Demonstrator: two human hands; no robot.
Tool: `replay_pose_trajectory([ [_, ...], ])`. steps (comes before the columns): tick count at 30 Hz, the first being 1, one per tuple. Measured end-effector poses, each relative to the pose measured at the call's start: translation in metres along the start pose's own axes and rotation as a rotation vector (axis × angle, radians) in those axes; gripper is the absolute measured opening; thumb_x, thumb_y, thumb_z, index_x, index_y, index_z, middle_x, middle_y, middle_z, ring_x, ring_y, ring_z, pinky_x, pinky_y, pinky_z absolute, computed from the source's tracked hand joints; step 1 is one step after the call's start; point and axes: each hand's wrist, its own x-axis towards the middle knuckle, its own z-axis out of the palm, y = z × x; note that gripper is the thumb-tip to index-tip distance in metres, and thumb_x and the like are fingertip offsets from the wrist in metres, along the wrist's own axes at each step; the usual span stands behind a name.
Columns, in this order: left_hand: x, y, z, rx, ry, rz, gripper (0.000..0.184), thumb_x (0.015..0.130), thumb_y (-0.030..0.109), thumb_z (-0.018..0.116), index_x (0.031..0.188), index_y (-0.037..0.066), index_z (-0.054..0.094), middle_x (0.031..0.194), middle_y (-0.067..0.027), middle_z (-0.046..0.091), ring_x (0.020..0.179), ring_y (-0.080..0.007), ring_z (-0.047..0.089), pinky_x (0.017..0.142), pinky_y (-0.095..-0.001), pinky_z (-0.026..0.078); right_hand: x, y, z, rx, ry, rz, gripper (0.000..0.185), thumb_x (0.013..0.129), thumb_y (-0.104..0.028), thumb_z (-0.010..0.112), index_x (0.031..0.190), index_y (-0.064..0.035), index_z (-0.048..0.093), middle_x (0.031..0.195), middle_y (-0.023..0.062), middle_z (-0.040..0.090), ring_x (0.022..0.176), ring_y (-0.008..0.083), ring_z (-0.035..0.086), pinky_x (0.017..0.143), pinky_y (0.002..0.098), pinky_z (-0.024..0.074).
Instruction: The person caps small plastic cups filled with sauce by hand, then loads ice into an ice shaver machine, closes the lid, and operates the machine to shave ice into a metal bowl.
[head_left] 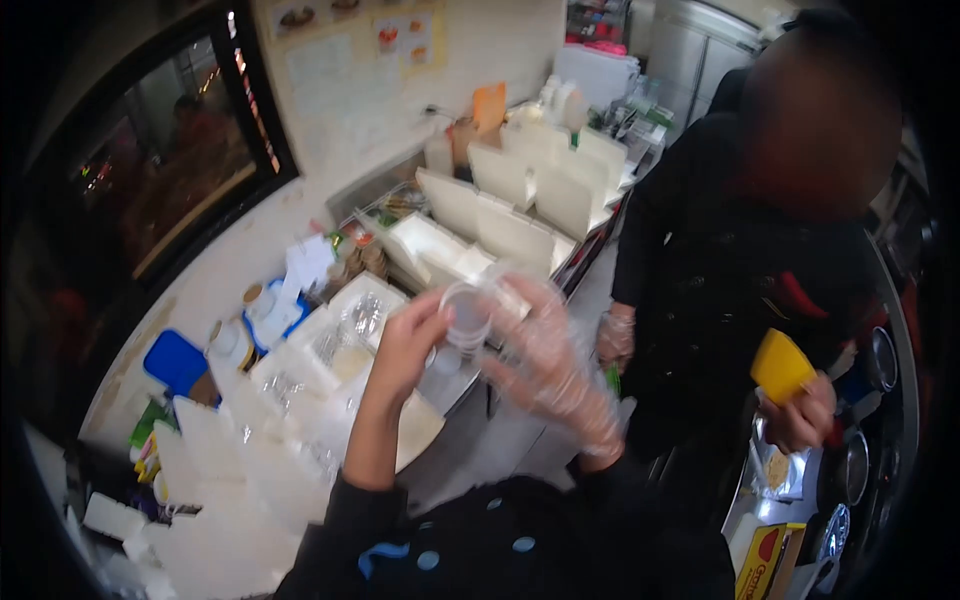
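My bare left hand (408,345) pinches a small clear plastic cup (467,308) between thumb and fingers; it looks like several cups stacked together. Close beside the cup, on its right, is my right hand (548,362) in a clear plastic glove. Motion smears its fingers, and whether they touch the cup or hold anything cannot be made out. Below both hands stand white foam boxes (420,432), some with clear plastic wrapping (365,318) inside or over them.
Open white foam boxes (485,225) line the counter ahead. A co-worker in black (700,300) stands close on my right, holding a yellow, flat object (783,365). A yellow carton (768,565) lies at lower right. A blue container (180,360) sits by the wall.
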Motion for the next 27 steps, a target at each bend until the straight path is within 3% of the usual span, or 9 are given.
replay_pose_trajectory([
  [3, 0.059, -0.051, -0.042, 0.406, 0.135, 0.019, 0.023, 0.083, 0.016, 0.059, 0.094, -0.003, 0.062, 0.075, -0.0057, 0.064, 0.067, -0.0097, 0.058, 0.062, -0.0231, 0.046, -0.035, 0.017, 0.001, 0.023, 0.011, 0.229, 0.043, 0.071, -0.008, 0.065, 0.113, -0.0060, 0.054, 0.115, 0.0205, 0.051, 0.105, 0.0391, 0.050, 0.089, 0.0426, 0.0421],
  [5, 0.093, -0.096, -0.074, 0.539, 0.186, -0.127, 0.019, 0.075, 0.014, 0.064, 0.083, -0.003, 0.065, 0.068, -0.0104, 0.064, 0.060, -0.0137, 0.061, 0.057, -0.0258, 0.048, -0.064, 0.027, 0.004, 0.060, -0.005, 0.346, 0.039, 0.071, -0.007, 0.064, 0.109, -0.0044, 0.054, 0.113, 0.0204, 0.052, 0.104, 0.0375, 0.052, 0.087, 0.0417, 0.0422],
  [8, 0.121, -0.166, -0.109, 0.844, 0.083, -0.275, 0.018, 0.069, 0.015, 0.068, 0.082, 0.002, 0.068, 0.070, -0.0115, 0.066, 0.060, -0.0151, 0.063, 0.059, -0.0268, 0.049, -0.122, 0.045, 0.019, 0.158, -0.115, 0.531, 0.035, 0.071, -0.005, 0.064, 0.105, -0.0040, 0.056, 0.111, 0.0196, 0.053, 0.101, 0.0371, 0.053, 0.085, 0.0408, 0.0432],
  [14, 0.133, -0.213, -0.078, 0.848, -0.052, -0.476, 0.018, 0.064, 0.017, 0.073, 0.078, 0.005, 0.070, 0.075, -0.0123, 0.067, 0.068, -0.0194, 0.065, 0.064, -0.0296, 0.051, -0.174, 0.034, 0.032, 0.151, -0.179, 0.706, 0.033, 0.070, -0.002, 0.064, 0.103, -0.0035, 0.057, 0.106, 0.0188, 0.055, 0.098, 0.0364, 0.054, 0.085, 0.0401, 0.0436],
  [17, 0.138, -0.231, -0.070, 1.012, -0.047, -0.398, 0.017, 0.068, 0.014, 0.072, 0.081, 0.003, 0.070, 0.064, -0.0091, 0.065, 0.050, -0.0164, 0.062, 0.053, -0.0274, 0.051, -0.183, 0.035, 0.038, 0.097, -0.141, 0.794, 0.030, 0.073, -0.002, 0.062, 0.102, -0.0030, 0.058, 0.105, 0.0174, 0.055, 0.097, 0.0339, 0.055, 0.085, 0.0378, 0.0432],
  [20, 0.140, -0.220, -0.074, 1.060, -0.079, -0.307, 0.019, 0.064, 0.018, 0.075, 0.076, 0.004, 0.071, 0.067, -0.0114, 0.066, 0.057, -0.0208, 0.064, 0.057, -0.0310, 0.052, -0.177, 0.036, 0.036, 0.061, -0.100, 0.826, 0.027, 0.074, 0.000, 0.060, 0.101, -0.0030, 0.058, 0.102, 0.0163, 0.056, 0.095, 0.0325, 0.055, 0.085, 0.0363, 0.0436],
  [23, 0.148, -0.230, -0.100, 1.400, -0.255, -0.303, 0.033, 0.062, 0.020, 0.076, 0.091, 0.005, 0.068, 0.085, -0.0127, 0.067, 0.077, -0.0239, 0.065, 0.068, -0.0333, 0.052, -0.176, 0.044, 0.037, 0.017, -0.066, 0.768, 0.027, 0.074, 0.000, 0.061, 0.101, -0.0031, 0.058, 0.100, 0.0158, 0.057, 0.093, 0.0322, 0.056, 0.083, 0.0359, 0.0444],
  [26, 0.120, -0.218, -0.107, 1.715, -0.771, -0.230, 0.051, 0.060, 0.018, 0.077, 0.107, 0.007, 0.060, 0.103, -0.0141, 0.063, 0.096, -0.0269, 0.060, 0.079, -0.0369, 0.050, -0.168, 0.044, 0.040, 0.023, -0.041, 0.766, 0.026, 0.075, -0.001, 0.061, 0.101, -0.0026, 0.058, 0.099, 0.0151, 0.057, 0.091, 0.0316, 0.057, 0.081, 0.0357, 0.0446],
  [27, 0.107, -0.218, -0.108, 1.754, -0.729, -0.201, 0.054, 0.059, 0.018, 0.077, 0.108, 0.007, 0.058, 0.105, -0.0142, 0.061, 0.097, -0.0275, 0.060, 0.080, -0.0376, 0.050, -0.170, 0.044, 0.043, 0.025, -0.010, 0.779, 0.025, 0.075, -0.001, 0.061, 0.100, -0.0024, 0.058, 0.098, 0.0151, 0.057, 0.091, 0.0310, 0.057, 0.080, 0.0354, 0.0447],
])
